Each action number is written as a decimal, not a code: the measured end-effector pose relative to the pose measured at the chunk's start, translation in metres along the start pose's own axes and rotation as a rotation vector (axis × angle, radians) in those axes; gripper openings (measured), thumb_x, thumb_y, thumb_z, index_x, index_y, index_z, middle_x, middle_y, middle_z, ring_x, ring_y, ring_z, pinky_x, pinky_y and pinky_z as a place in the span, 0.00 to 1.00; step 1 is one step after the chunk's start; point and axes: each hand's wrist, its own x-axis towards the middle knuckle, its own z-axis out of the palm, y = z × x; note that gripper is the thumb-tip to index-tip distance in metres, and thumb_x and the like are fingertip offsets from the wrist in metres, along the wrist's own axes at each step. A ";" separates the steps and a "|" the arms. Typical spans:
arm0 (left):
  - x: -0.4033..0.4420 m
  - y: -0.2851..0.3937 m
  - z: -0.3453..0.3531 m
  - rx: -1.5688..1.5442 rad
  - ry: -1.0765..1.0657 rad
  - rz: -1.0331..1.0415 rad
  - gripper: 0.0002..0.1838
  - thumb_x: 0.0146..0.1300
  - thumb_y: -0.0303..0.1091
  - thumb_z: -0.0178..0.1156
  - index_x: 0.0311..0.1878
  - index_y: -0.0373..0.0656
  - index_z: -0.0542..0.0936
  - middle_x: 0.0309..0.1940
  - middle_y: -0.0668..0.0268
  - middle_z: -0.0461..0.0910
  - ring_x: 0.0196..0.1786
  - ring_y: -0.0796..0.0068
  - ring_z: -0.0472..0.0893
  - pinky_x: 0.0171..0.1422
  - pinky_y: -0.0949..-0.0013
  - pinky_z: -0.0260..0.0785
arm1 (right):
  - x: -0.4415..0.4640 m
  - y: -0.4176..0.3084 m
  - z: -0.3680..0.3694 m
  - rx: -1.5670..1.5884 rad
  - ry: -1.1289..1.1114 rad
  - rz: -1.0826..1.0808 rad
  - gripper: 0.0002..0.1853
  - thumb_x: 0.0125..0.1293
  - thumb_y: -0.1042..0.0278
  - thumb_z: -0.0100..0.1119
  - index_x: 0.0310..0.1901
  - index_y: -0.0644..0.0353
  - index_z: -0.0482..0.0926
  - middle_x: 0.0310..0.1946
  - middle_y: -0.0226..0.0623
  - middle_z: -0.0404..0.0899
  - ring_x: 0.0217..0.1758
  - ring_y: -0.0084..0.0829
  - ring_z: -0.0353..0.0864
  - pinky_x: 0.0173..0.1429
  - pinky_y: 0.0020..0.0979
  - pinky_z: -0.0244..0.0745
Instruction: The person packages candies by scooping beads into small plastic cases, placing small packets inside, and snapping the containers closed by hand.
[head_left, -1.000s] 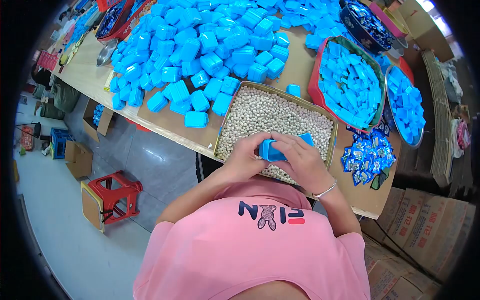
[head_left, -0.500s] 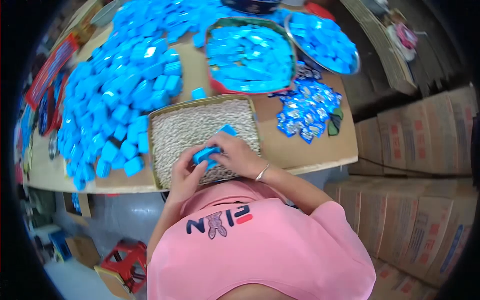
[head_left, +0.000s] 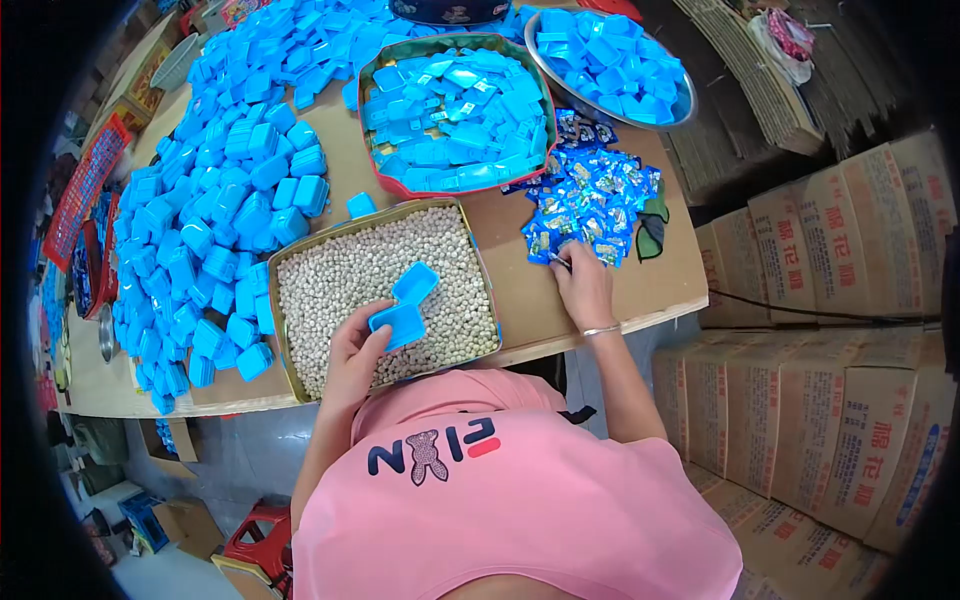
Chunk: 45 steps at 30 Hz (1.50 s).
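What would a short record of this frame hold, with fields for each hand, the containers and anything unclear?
left hand: holds an open two-part blue plastic box above pale round beads
right hand: at the near edge of the shiny blue printed packets
bead container: gold-rimmed rectangular tray
beyond it: red-walled tin of blue plastic pieces
left of it: heap of blue plastic boxes
unclear: what the right hand grips
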 end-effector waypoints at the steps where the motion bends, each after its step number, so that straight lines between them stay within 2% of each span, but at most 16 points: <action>1: -0.001 -0.002 -0.003 0.006 0.008 0.001 0.19 0.66 0.26 0.53 0.59 0.34 0.73 0.47 0.60 0.77 0.43 0.76 0.75 0.48 0.76 0.73 | 0.005 0.009 -0.006 0.020 -0.091 -0.114 0.13 0.55 0.68 0.64 0.43 0.57 0.77 0.36 0.36 0.76 0.35 0.42 0.78 0.39 0.37 0.73; 4: -0.007 -0.008 -0.011 0.023 0.040 0.004 0.19 0.66 0.26 0.54 0.60 0.34 0.73 0.48 0.59 0.77 0.44 0.75 0.75 0.48 0.75 0.74 | 0.026 0.028 -0.017 0.083 -0.366 -0.464 0.14 0.53 0.72 0.63 0.42 0.57 0.76 0.37 0.35 0.76 0.36 0.42 0.78 0.41 0.36 0.73; 5: -0.009 -0.008 -0.013 0.028 0.043 0.000 0.19 0.66 0.26 0.54 0.60 0.34 0.73 0.48 0.59 0.77 0.44 0.75 0.75 0.48 0.75 0.74 | 0.033 0.025 -0.017 0.089 -0.369 -0.462 0.14 0.53 0.72 0.63 0.42 0.57 0.76 0.37 0.35 0.76 0.36 0.42 0.78 0.41 0.36 0.73; 9: -0.011 -0.002 -0.015 0.055 0.014 -0.017 0.20 0.66 0.26 0.52 0.61 0.34 0.71 0.50 0.56 0.77 0.46 0.70 0.78 0.50 0.70 0.77 | 0.073 0.005 -0.019 -0.099 -0.360 -0.820 0.12 0.51 0.75 0.61 0.38 0.57 0.74 0.39 0.32 0.77 0.36 0.40 0.78 0.41 0.37 0.73; 15: -0.027 -0.006 -0.018 -0.036 0.091 0.020 0.20 0.66 0.26 0.52 0.61 0.34 0.72 0.51 0.55 0.77 0.46 0.69 0.79 0.50 0.71 0.77 | 0.083 0.011 -0.013 -0.173 -0.365 -0.912 0.12 0.52 0.76 0.60 0.40 0.57 0.73 0.41 0.34 0.76 0.36 0.41 0.78 0.40 0.38 0.73; 20: -0.027 -0.008 -0.023 -0.109 0.090 -0.064 0.21 0.66 0.28 0.55 0.61 0.36 0.72 0.49 0.59 0.77 0.44 0.73 0.78 0.48 0.74 0.76 | 0.052 0.005 -0.016 -0.056 -0.284 -0.722 0.13 0.55 0.75 0.58 0.43 0.56 0.72 0.42 0.38 0.73 0.36 0.44 0.78 0.40 0.39 0.73; 25: -0.018 0.000 -0.016 -0.101 0.027 -0.071 0.21 0.66 0.28 0.55 0.62 0.36 0.72 0.48 0.60 0.78 0.44 0.74 0.78 0.48 0.74 0.76 | 0.007 -0.029 -0.002 -0.481 -0.399 -0.479 0.12 0.59 0.76 0.55 0.45 0.57 0.71 0.44 0.40 0.71 0.34 0.45 0.76 0.39 0.40 0.73; 29: -0.016 -0.006 -0.013 -0.131 -0.022 -0.009 0.20 0.66 0.27 0.56 0.61 0.37 0.72 0.48 0.60 0.78 0.44 0.76 0.78 0.48 0.74 0.76 | 0.009 -0.026 -0.008 -0.311 -0.195 -0.524 0.15 0.62 0.77 0.51 0.51 0.58 0.71 0.45 0.41 0.71 0.28 0.44 0.74 0.35 0.38 0.73; 34: -0.018 -0.011 -0.014 -0.103 -0.020 0.033 0.21 0.65 0.25 0.56 0.62 0.36 0.72 0.48 0.62 0.78 0.46 0.77 0.77 0.47 0.78 0.72 | 0.011 -0.027 -0.005 -0.013 -0.208 -0.571 0.18 0.63 0.79 0.52 0.56 0.61 0.73 0.42 0.39 0.73 0.24 0.39 0.72 0.33 0.34 0.72; 36: -0.018 -0.012 -0.010 -0.113 -0.014 0.039 0.22 0.65 0.24 0.56 0.62 0.36 0.71 0.49 0.62 0.78 0.46 0.77 0.77 0.49 0.77 0.72 | 0.008 -0.064 -0.023 0.587 -0.174 -0.578 0.19 0.62 0.80 0.54 0.56 0.61 0.77 0.35 0.36 0.74 0.26 0.31 0.73 0.33 0.30 0.70; 37: -0.017 -0.013 -0.007 -0.122 -0.035 0.043 0.22 0.64 0.23 0.55 0.63 0.36 0.71 0.49 0.61 0.78 0.47 0.76 0.77 0.51 0.76 0.72 | 0.003 -0.082 -0.034 0.593 -0.178 -0.574 0.19 0.62 0.80 0.54 0.56 0.61 0.77 0.35 0.36 0.74 0.26 0.31 0.73 0.33 0.30 0.70; 39: -0.013 -0.010 -0.004 -0.132 -0.097 0.059 0.23 0.64 0.22 0.54 0.64 0.36 0.70 0.50 0.61 0.77 0.48 0.75 0.77 0.54 0.74 0.72 | -0.009 -0.115 -0.050 0.812 -0.645 -0.455 0.17 0.60 0.81 0.56 0.52 0.61 0.80 0.30 0.34 0.75 0.27 0.26 0.72 0.33 0.28 0.68; 41: -0.011 -0.008 -0.002 -0.103 -0.099 0.080 0.23 0.64 0.22 0.55 0.64 0.37 0.70 0.50 0.61 0.77 0.47 0.76 0.76 0.52 0.75 0.71 | -0.018 -0.130 -0.026 0.705 -0.410 -0.751 0.16 0.59 0.79 0.58 0.50 0.61 0.80 0.30 0.33 0.76 0.24 0.25 0.71 0.29 0.27 0.66; 42: -0.012 -0.009 -0.001 -0.083 -0.086 0.100 0.23 0.64 0.23 0.55 0.64 0.37 0.69 0.49 0.61 0.78 0.46 0.77 0.76 0.50 0.77 0.71 | -0.021 -0.136 -0.026 0.704 -0.402 -0.748 0.16 0.59 0.79 0.58 0.50 0.61 0.80 0.30 0.33 0.76 0.24 0.25 0.71 0.29 0.27 0.66; 44: -0.015 -0.010 0.001 -0.050 -0.051 0.143 0.23 0.65 0.24 0.56 0.64 0.37 0.69 0.48 0.62 0.78 0.44 0.79 0.76 0.47 0.79 0.71 | -0.024 -0.147 -0.025 0.623 -0.507 -0.505 0.13 0.57 0.79 0.61 0.45 0.61 0.80 0.32 0.32 0.76 0.22 0.26 0.71 0.28 0.26 0.65; 45: -0.015 -0.011 0.000 -0.050 -0.048 0.148 0.23 0.65 0.24 0.56 0.64 0.37 0.69 0.48 0.62 0.78 0.44 0.79 0.76 0.47 0.79 0.71 | -0.024 -0.153 -0.024 0.622 -0.506 -0.511 0.13 0.57 0.79 0.61 0.45 0.61 0.80 0.32 0.32 0.76 0.22 0.26 0.71 0.28 0.26 0.65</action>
